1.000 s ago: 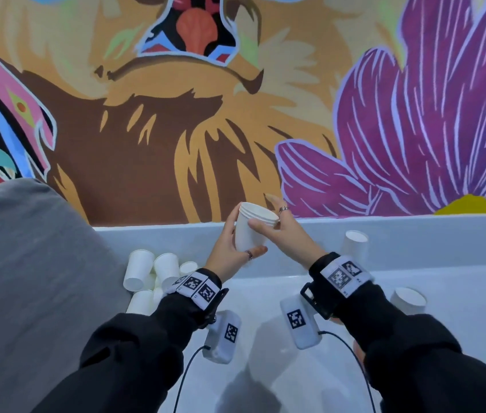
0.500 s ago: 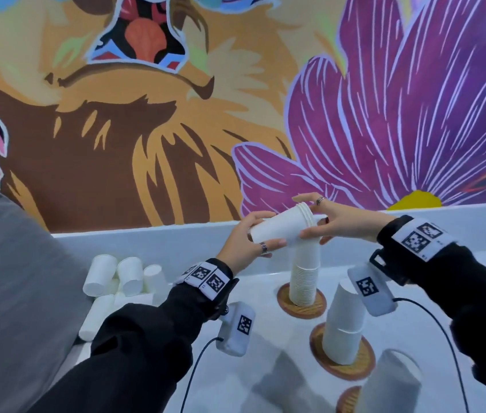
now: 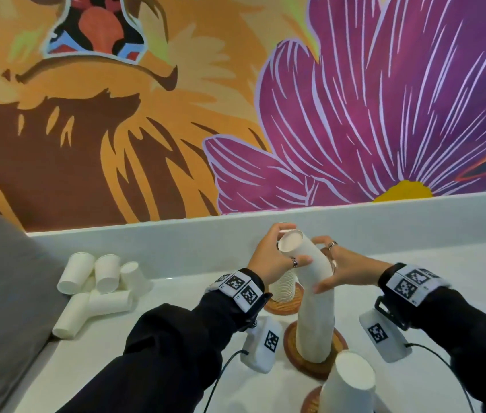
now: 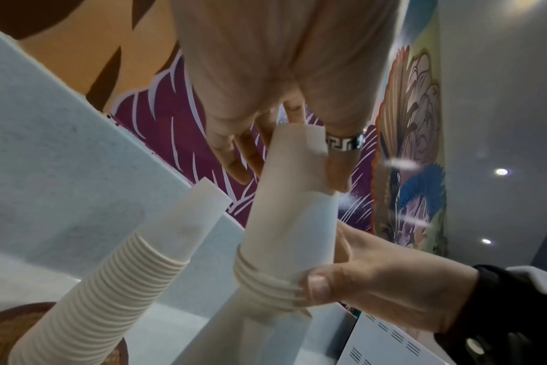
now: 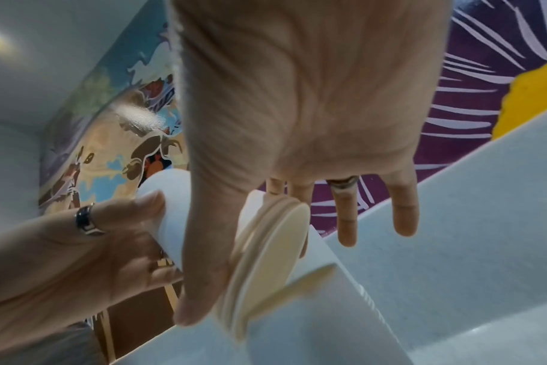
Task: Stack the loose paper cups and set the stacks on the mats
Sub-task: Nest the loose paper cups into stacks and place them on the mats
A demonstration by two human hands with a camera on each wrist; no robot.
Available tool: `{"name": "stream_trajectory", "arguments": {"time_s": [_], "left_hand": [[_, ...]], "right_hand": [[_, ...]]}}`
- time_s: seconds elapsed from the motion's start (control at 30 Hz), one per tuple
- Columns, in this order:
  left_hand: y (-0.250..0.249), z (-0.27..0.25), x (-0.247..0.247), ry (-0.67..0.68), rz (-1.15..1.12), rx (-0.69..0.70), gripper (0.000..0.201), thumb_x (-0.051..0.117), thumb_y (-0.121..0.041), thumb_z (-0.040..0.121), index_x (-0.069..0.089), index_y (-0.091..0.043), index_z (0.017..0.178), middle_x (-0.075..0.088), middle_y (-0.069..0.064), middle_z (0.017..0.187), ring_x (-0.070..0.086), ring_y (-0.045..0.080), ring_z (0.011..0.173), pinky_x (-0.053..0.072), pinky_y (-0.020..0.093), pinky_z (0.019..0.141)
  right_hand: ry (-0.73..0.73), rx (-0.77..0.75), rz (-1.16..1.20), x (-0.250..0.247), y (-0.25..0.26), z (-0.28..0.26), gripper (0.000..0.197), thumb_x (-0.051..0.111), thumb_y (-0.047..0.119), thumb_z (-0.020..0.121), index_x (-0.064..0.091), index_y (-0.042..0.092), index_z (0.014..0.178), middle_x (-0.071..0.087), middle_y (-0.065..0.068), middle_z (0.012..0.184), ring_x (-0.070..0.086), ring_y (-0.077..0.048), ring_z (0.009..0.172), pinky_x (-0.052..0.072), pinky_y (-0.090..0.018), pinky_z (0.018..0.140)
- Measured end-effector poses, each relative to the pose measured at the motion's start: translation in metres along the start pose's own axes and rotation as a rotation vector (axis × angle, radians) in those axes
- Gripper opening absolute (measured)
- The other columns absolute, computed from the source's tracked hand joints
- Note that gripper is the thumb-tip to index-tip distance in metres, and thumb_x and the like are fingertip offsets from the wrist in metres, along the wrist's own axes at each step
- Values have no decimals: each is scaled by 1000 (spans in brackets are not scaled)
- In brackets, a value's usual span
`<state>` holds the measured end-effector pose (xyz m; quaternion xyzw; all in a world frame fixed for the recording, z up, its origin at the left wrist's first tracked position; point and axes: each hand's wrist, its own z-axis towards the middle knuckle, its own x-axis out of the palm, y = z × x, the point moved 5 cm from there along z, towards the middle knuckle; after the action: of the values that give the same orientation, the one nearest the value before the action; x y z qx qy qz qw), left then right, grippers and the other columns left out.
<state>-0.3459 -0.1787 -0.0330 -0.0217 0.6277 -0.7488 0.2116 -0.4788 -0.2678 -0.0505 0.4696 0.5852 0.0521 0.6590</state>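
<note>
Head view: three stacks are already sitting on mats (image 3: 337,348), and both hands, left hand (image 3: 271,260) and right hand (image 3: 344,271), are gripping a tilted cup bundle (image 3: 304,260) onto the middle stack (image 3: 316,326). Farther left, loose cups (image 3: 95,290) are lying on the table (image 3: 176,296), still to stack.

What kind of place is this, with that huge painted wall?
Probably a café or drinks counter, though that's a guess: a bright mural above a white counter, stacks of paper cups on mats.

Left hand (image 3: 274,257) and right hand (image 3: 344,271) raised, fingers curled, facing each other.
</note>
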Motion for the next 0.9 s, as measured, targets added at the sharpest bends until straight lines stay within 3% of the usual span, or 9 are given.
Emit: {"name": "stream_trajectory", "arguments": {"time_s": [0.1,0.17,0.23,0.33,0.47,0.6,0.8,0.9], "left_hand": [[6,5,12,29,64,-26,68,82,-13,69,44,-27,124,54,2,121,52,19,111,49,36,96],[10,5,19,47,99,-64,72,82,-14,69,42,-26,128,54,3,120,51,18,111,46,30,94],[16,5,26,56,101,-104,75,82,-15,69,40,-25,130,53,4,121,50,17,112,42,26,90],[27,3,37,79,100,-156,80,83,-15,68,37,-26,133,53,6,126,49,18,115,41,29,96],[47,1,53,147,181,-228,87,84,-15,67,33,-29,136,54,5,127,49,22,120,38,42,106],[60,-4,59,161,173,-266,85,83,-13,68,34,-25,136,53,6,129,50,19,116,43,33,97],[67,-10,41,288,331,-334,91,81,-18,71,26,-31,142,46,2,134,46,25,122,45,45,101],[67,-16,11,310,377,-347,82,74,-17,79,26,-25,144,40,5,142,44,25,127,40,39,106]], "right_hand": [[28,38,22,3,-19,0,83,80,36,71,26,31,134,47,5,129,49,-13,117,45,-25,94],[-5,72,81,-3,-26,-4,54,63,36,86,30,30,129,51,3,125,49,-15,115,41,-25,93],[-117,117,191,-16,-32,-12,35,45,39,95,38,23,126,57,-1,120,50,-17,111,39,-20,80],[-294,125,273,-34,-39,-20,43,35,44,97,45,15,126,60,-8,117,52,-25,112,36,-19,71],[-411,70,278,-49,-34,-23,44,32,42,98,48,11,126,59,-8,117,52,-24,111,34,-29,83],[-474,32,240,-56,-23,-24,41,36,44,97,51,13,121,61,-4,113,55,-21,108,36,-30,85],[-473,-10,82,-60,12,-19,28,53,33,94,56,16,115,60,-1,110,57,-18,102,42,-28,81],[-416,-31,6,-59,43,-13,27,53,32,94,53,17,116,59,-1,110,57,-16,100,41,-28,82]]}}
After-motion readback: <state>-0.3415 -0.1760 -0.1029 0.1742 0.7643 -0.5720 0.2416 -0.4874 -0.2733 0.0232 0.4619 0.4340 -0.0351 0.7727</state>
